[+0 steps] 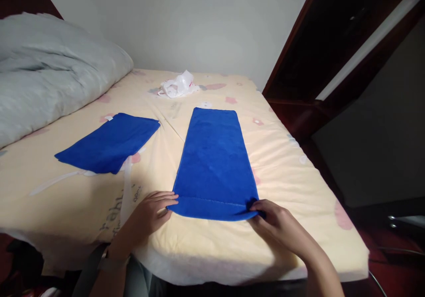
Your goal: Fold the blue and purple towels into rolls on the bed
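A long blue cloth (215, 155) lies flat on the bed, its near end folded over in a narrow strip with a stitched edge showing. At the strip's left corner, my left hand (156, 209) pinches the cloth between thumb and fingers. My right hand (274, 219) grips the right corner, where the fabric bunches a little. A second blue cloth (113, 142), folded and with a small white tag, rests to the left, apart from both hands.
The bed (315, 217) has a pale yellow patterned sheet. A crumpled white plastic bag (179, 84) sits at the back near the wall. A grey quilt (56, 67) is heaped at the far left. White straps (126, 190) lie beside the second cloth. Dark furniture (299, 44) stands at the right.
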Tool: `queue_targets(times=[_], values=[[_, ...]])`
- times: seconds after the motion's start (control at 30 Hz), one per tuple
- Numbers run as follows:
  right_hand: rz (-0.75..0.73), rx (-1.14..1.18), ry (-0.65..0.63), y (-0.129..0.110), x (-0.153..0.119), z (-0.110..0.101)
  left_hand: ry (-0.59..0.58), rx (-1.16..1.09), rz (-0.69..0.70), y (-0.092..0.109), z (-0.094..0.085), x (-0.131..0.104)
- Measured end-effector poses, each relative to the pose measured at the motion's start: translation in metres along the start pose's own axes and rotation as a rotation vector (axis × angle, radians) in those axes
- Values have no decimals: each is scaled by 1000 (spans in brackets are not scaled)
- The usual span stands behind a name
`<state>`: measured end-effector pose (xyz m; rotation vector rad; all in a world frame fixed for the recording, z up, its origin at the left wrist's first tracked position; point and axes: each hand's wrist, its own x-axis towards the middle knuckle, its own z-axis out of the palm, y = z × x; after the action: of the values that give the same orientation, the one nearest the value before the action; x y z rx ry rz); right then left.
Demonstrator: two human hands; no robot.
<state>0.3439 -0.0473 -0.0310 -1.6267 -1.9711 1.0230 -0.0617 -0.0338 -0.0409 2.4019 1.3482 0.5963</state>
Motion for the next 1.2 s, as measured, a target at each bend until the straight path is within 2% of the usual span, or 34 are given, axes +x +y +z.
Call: queue_targets(times=[0.1, 0.23, 0.3, 0.4, 0.57, 0.7, 0.77, 0.9, 1.03, 1.2], values=[[66, 90, 69, 0, 3, -1, 49, -81, -136, 0, 3, 2], [124, 122, 196, 10, 12, 5, 213, -167, -379, -2, 16, 10], [144, 115, 250, 13, 16, 9, 258, -225, -436, -1, 21, 16], [155, 120, 295, 12, 19, 12, 267, -260, -404, 2, 23, 21], [77, 133, 218, 11, 17, 12, 252, -196, -358, 3, 25, 25], [64, 71, 262, 9, 15, 9, 375, 51, -236, 5, 29, 29], [57, 63, 265, 5, 12, 6, 420, 93, -213, 9, 28, 30], [69, 24, 188, 2, 7, 2, 372, 78, -254, 14, 26, 27], [89, -17, 130, 8, 10, 4, 297, 236, -204, 8, 34, 25], [100, -37, 182, 9, 10, 2, 398, 387, -147, 3, 44, 27]])
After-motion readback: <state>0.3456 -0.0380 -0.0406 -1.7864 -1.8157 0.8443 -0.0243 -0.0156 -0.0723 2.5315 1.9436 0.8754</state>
